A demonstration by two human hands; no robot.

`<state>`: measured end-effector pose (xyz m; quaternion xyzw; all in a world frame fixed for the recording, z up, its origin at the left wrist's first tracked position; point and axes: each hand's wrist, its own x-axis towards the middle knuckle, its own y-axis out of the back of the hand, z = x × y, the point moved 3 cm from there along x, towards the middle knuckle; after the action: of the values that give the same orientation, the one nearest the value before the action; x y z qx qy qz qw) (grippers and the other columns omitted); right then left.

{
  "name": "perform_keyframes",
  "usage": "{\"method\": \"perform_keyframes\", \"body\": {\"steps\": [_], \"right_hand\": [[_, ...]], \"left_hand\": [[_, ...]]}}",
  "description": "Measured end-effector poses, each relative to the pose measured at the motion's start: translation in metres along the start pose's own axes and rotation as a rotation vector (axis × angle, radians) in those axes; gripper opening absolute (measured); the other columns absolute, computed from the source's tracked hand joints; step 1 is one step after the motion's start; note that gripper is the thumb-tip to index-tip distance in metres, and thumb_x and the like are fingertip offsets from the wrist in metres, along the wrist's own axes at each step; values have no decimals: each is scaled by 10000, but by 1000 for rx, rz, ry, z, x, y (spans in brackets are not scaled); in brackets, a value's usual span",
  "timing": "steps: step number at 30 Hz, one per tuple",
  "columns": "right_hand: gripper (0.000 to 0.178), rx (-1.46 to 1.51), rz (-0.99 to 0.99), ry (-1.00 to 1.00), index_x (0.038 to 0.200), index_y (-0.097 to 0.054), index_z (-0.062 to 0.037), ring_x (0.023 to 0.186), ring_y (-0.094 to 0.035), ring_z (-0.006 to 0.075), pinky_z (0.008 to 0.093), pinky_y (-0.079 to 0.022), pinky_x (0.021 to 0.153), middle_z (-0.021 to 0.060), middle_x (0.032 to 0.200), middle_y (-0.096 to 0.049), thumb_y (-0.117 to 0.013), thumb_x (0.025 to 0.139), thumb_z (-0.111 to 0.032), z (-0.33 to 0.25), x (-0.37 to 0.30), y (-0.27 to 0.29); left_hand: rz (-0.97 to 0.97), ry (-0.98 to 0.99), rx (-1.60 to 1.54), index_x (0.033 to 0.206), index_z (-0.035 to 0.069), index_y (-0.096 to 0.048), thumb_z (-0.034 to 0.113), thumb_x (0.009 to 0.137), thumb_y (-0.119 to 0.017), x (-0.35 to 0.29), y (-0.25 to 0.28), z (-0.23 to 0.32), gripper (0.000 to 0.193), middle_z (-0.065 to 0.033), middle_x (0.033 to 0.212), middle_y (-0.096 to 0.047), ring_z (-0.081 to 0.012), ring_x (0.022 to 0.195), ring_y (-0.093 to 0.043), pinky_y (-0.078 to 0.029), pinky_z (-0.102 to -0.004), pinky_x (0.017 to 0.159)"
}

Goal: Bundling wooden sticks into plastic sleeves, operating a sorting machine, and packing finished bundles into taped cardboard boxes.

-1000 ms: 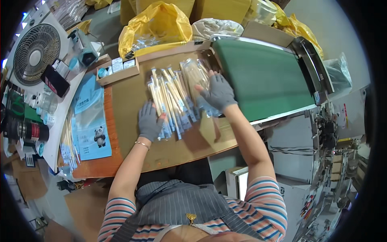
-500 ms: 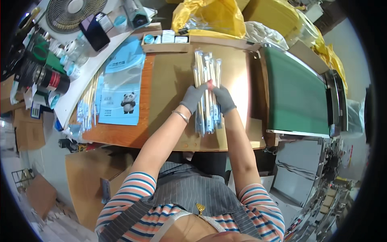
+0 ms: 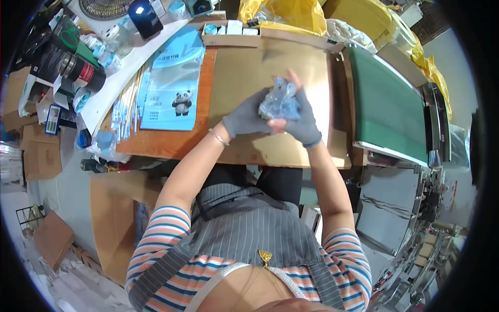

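Nearest me, a seated person wears a pinstriped apron (image 3: 249, 223) over striped sleeves. Their left hand (image 3: 248, 113), in a grey glove with bare fingertips, is partly curled around one side of a bundle of wrapped chopsticks (image 3: 280, 101). The right hand (image 3: 305, 120), gloved alike, is cupped against the other side, its fingers only loosely bent. The bundle, between the palms, seems stood on end, showing mostly crinkled clear and blue wrapper; whether its foot touches the cardboard sheet (image 3: 236, 73) below is hidden.

I judge this to be the step of squaring the sticks; the next move calls for even pressure from both palms, so that the ends sit level and none slips out.

To the left, blue bags with a panda picture (image 3: 174, 78) lie on the orange-brown table (image 3: 166, 145), beside more wrapped sticks (image 3: 125, 106). To the right is a green belt (image 3: 387, 99). Farther off sit a small cardboard tray (image 3: 231, 40) and a yellow plastic bag (image 3: 301, 15).
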<state>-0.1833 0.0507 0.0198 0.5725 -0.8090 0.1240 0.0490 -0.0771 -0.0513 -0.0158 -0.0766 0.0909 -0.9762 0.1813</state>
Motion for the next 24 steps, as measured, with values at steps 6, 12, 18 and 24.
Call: {"method": "perform_keyframes", "body": {"steps": [6, 12, 18, 24], "right_hand": [[754, 6, 87, -215, 1345, -421, -17, 876, -586, 134, 270, -498, 721, 106, 1048, -601, -789, 700, -145, -41, -33, -65], [281, 368, -251, -471, 924, -644, 15, 841, -631, 245, 337, -497, 777, 160, 906, -655, -675, 753, -205, 24, -58, -48], [158, 528, -41, -516, 741, -544, -43, 783, -589, 263, 378, -501, 720, 112, 777, -575, -608, 742, -188, 27, -69, -65], [173, 556, 50, -537, 752, -563, -39, 775, -596, 266, 361, -490, 713, 128, 766, -585, -602, 739, -208, 32, -67, -67]], "left_hand": [[-163, -44, 47, 1129, 48, -556, 154, 701, -796, -66, -21, 23, 502, -21, 1020, -616, -123, 941, -576, -494, -283, 820], [-102, 233, -531, 1094, 22, -567, 396, 823, -678, -124, -53, -41, 475, -67, 1017, -626, -198, 939, -607, -499, -310, 812], [515, 139, 1573, 941, 63, -616, 197, 840, -577, -156, 177, 0, 172, -111, 848, -651, -317, 803, -632, -504, -434, 697], [-88, 182, 1990, 940, 47, -593, 99, 802, -543, -171, 246, -22, 156, -126, 918, -644, -285, 854, -650, -528, -390, 710]]}}
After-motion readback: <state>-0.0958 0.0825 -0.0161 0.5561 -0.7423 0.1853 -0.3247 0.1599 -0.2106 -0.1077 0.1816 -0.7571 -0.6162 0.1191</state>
